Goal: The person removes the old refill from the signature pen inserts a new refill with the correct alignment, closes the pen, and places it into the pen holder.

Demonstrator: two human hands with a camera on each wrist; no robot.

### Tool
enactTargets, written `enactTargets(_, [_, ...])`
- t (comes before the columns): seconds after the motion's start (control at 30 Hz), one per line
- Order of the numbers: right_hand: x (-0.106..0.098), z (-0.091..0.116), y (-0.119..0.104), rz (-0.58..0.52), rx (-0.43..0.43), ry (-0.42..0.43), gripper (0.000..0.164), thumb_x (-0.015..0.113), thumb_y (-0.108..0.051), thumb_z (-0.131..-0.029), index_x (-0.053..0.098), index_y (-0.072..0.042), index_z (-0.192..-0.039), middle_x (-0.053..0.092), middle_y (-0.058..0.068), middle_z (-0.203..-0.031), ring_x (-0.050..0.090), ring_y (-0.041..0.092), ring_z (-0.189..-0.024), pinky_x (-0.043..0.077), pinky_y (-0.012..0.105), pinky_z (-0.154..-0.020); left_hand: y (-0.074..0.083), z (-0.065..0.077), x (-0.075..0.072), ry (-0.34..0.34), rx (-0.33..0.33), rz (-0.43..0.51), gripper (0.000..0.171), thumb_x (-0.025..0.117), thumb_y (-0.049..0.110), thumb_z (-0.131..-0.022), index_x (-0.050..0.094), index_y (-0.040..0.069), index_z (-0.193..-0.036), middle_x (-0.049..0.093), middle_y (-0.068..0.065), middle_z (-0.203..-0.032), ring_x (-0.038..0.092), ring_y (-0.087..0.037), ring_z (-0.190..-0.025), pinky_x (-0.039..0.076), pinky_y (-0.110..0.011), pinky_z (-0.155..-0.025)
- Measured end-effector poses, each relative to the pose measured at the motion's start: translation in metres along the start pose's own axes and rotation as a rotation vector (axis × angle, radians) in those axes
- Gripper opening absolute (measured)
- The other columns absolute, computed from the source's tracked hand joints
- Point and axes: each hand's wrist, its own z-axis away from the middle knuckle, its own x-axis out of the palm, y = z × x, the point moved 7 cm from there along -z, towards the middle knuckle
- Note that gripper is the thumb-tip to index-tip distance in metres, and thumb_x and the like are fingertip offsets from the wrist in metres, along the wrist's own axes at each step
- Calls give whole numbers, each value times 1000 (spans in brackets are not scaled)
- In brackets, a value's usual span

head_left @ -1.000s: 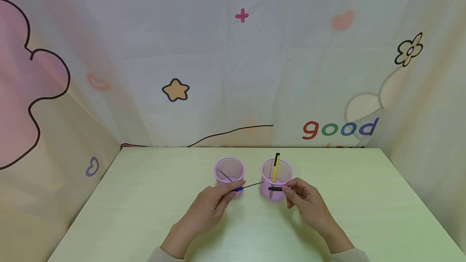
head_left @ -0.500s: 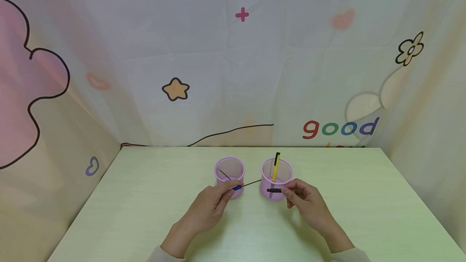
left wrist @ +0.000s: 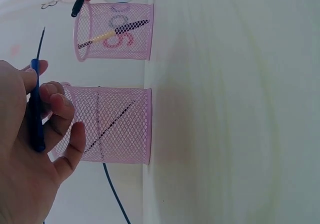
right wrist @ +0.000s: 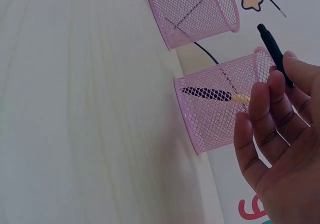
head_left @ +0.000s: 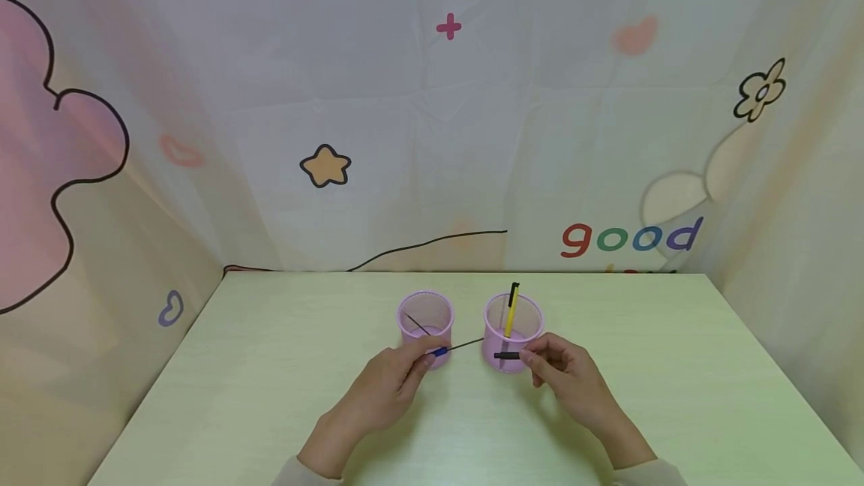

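Observation:
My left hand pinches a blue pen barrel between thumb and fingers. A thin dark refill sticks out of its end, pointing toward the right hand. My right hand pinches a short black pen grip with a ridged end, aimed back at the left hand. The two parts are apart. Behind the left hand stands a pink mesh cup holding a thin dark stick. A second pink mesh cup, behind the right hand, has a yellow and black pen leaning in it.
Both cups stand side by side on a pale green table. A printed curtain hangs along the table's back edge and at both sides.
The black pen grip has come slightly left and down with the right hand. The refill's tip has shifted a little left. The cups have stayed put.

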Motion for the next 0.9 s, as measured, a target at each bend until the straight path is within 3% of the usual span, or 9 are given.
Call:
enactTargets(0.5, [2,-1,6,35,45,-24,22,66,-26,-95,65,-5,-98,60,5,-75,58,13,-67,51,30,-62,-3,1,3,-30,-32,-21,25,48,30,-104,57,37,-127,71,5,-110,58,-6,-81,51,-30,-78])
enactTargets(0.9, [4,-1,16,81,100,-59,19,67,-28,-94,67,-9,-98,60,6,-79,57,12,-72,49,27,-65,-2,0,4,-38,-16,-16,23,48,28,-104,58,35,-124,71,7,-108,58,-6,-80,51,-30,-77])
